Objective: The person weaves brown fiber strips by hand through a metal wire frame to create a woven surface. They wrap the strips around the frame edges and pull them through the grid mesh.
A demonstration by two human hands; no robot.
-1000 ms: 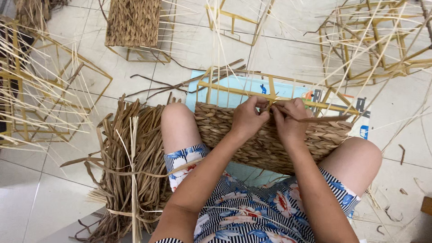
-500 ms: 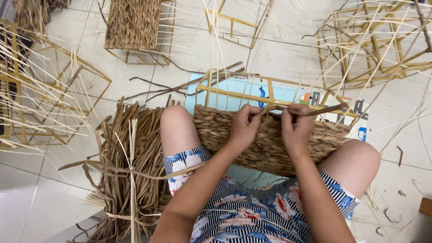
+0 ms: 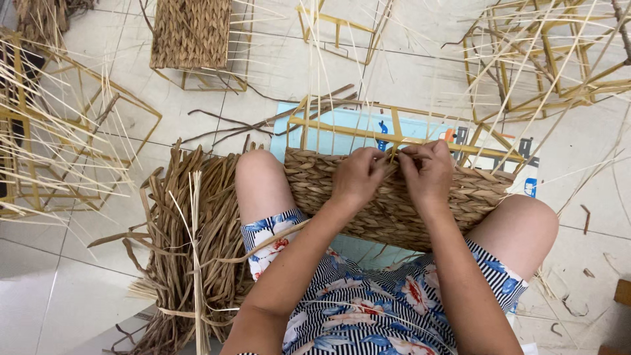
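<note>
A half-woven basket (image 3: 388,213) of brown twisted grass on a yellow metal frame (image 3: 348,128) lies between my knees. My left hand (image 3: 358,177) and my right hand (image 3: 427,172) sit side by side on its upper woven edge. Both pinch a brown grass strand (image 3: 393,154) where it passes a thin pale upright stake. The fingertips nearly touch each other. Pale stakes (image 3: 328,72) rise from the frame toward the far side.
A tied bundle of loose brown grass strands (image 3: 187,243) lies on the tiled floor by my left knee. Bare yellow frames with pale stakes stand at left (image 3: 46,151) and far right (image 3: 545,59). Another part-woven basket (image 3: 192,33) sits at the top. A light blue sheet (image 3: 342,121) lies under the work.
The long strand end that stuck out to the right has been drawn in. Both hands have closed together at the basket's upper edge.
</note>
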